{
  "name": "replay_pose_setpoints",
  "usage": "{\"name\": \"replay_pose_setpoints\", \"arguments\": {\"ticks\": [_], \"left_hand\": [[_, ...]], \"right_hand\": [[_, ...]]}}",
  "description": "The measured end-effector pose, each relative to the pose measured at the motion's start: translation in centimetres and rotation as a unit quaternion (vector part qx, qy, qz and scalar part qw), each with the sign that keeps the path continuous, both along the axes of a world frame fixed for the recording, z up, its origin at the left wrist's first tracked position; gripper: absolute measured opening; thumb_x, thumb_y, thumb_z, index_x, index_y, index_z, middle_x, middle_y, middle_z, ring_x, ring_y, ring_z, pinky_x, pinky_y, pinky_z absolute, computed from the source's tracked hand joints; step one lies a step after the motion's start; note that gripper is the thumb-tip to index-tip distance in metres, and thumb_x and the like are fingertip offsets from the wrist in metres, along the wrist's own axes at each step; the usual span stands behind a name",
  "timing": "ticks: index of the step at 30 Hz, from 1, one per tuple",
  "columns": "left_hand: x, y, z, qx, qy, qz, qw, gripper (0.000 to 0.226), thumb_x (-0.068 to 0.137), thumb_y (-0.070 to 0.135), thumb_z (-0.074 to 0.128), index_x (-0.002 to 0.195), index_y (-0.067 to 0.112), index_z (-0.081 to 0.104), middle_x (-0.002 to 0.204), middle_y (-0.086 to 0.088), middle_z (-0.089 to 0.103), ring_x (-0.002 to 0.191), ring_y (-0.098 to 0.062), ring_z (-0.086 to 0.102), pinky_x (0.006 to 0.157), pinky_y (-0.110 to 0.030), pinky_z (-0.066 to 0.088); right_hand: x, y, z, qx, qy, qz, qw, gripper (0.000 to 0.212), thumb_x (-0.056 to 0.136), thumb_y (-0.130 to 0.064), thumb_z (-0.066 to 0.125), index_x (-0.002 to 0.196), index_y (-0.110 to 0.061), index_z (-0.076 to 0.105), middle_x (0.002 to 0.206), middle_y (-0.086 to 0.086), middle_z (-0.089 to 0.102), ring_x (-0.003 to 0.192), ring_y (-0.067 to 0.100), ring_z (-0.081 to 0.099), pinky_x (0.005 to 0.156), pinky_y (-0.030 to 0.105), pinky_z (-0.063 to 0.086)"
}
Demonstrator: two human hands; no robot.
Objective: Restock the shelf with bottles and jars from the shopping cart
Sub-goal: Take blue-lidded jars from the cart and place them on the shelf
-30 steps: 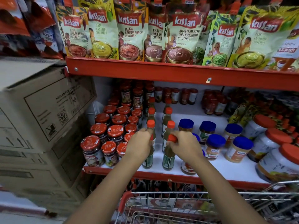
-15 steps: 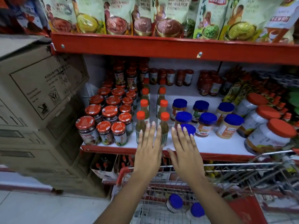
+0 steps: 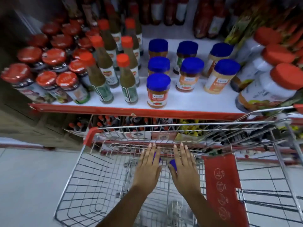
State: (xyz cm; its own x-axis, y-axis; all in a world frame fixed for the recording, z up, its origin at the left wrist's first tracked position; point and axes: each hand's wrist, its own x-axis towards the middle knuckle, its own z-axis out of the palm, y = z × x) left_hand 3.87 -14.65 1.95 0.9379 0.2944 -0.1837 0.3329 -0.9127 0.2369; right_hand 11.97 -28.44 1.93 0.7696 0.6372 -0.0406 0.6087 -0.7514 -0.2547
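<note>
Both of my hands are down inside the wire shopping cart (image 3: pixel 180 126). My left hand (image 3: pixel 147 167) lies flat over a blue-lidded jar (image 3: pixel 156 158), its fingers stretched out. My right hand (image 3: pixel 184 167) covers a second blue-lidded jar (image 3: pixel 173 164), the thumb against its lid. Most of both jars is hidden under my hands, and neither hand has closed around one. On the white shelf (image 3: pixel 185 102) above stand green sauce bottles with orange caps (image 3: pixel 127 81) and a group of blue-lidded jars (image 3: pixel 158 90).
Red-lidded jars (image 3: pixel 70 86) crowd the shelf's left end, and big white tubs with orange lids (image 3: pixel 268 90) fill its right end. Cardboard boxes (image 3: pixel 19 118) are stacked to the left. A red seat flap (image 3: pixel 221 185) hangs in the cart at right. Under the shelf sits a lower row of bottles (image 3: pixel 105 123).
A second ago my hands were on two sauce bottles at the shelf front. They let go, pulled back and dropped into the cart onto the blue-lidded jars; my view tilted down.
</note>
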Motion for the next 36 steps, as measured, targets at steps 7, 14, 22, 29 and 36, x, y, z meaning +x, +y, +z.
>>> {"name": "replay_pose_setpoints", "arguments": {"ticks": [7, 14, 22, 29, 36], "left_hand": [[2.5, -1.0, -5.8, -0.016, 0.100, 0.004, 0.995, 0.061, 0.103, 0.032, 0.026, 0.150, 0.014, -0.006, 0.161, -0.008, -0.010, 0.148, -0.024, -0.012, 0.120, -0.038, -0.005], [4.5, 0.0, -9.3, -0.012, 0.158, 0.003, 0.987, 0.059, 0.101, 0.025, 0.037, 0.151, 0.015, 0.006, 0.161, -0.010, 0.002, 0.149, -0.027, -0.003, 0.120, -0.040, 0.004], [6.1, 1.4, -8.6, -0.070, 0.156, 0.023, 0.985, 0.052, 0.092, 0.020, 0.055, 0.140, 0.017, 0.036, 0.145, -0.008, 0.034, 0.137, -0.026, 0.029, 0.100, -0.040, 0.045], [5.4, 1.2, -5.9, -0.089, 0.145, 0.030, 0.985, 0.051, 0.088, 0.027, 0.060, 0.135, 0.018, 0.043, 0.141, -0.005, 0.041, 0.131, -0.026, 0.036, 0.089, -0.044, 0.053], [5.2, -0.2, 3.7, -0.059, 0.105, -0.021, 0.993, 0.048, 0.084, 0.034, 0.063, 0.128, 0.019, 0.051, 0.130, -0.006, 0.051, 0.117, -0.027, 0.051, 0.082, -0.040, 0.053]], "right_hand": [[1.5, -1.8, -7.5, -0.040, 0.129, -0.011, 0.991, 0.058, 0.092, -0.035, 0.057, 0.144, -0.016, 0.039, 0.151, 0.014, 0.041, 0.136, 0.034, 0.043, 0.103, 0.042, 0.042], [3.7, -1.4, -10.3, -0.042, 0.221, 0.015, 0.974, 0.056, 0.098, -0.035, 0.045, 0.149, -0.019, 0.027, 0.158, 0.007, 0.025, 0.145, 0.027, 0.024, 0.105, 0.039, 0.043], [5.3, -0.2, -9.6, -0.071, 0.250, 0.013, 0.965, 0.056, 0.088, -0.034, 0.061, 0.138, -0.016, 0.044, 0.142, 0.004, 0.046, 0.128, 0.025, 0.045, 0.098, 0.035, 0.047], [5.0, -0.7, -6.2, -0.009, 0.250, -0.049, 0.967, 0.046, 0.074, -0.030, 0.071, 0.118, -0.021, 0.063, 0.117, 0.000, 0.063, 0.104, 0.024, 0.061, 0.077, 0.031, 0.052], [5.2, -2.5, 4.8, -0.006, 0.218, -0.062, 0.974, 0.021, 0.072, -0.028, 0.070, 0.062, -0.021, 0.052, 0.064, -0.002, 0.056, 0.060, 0.018, 0.054, 0.048, 0.025, 0.038]]}}
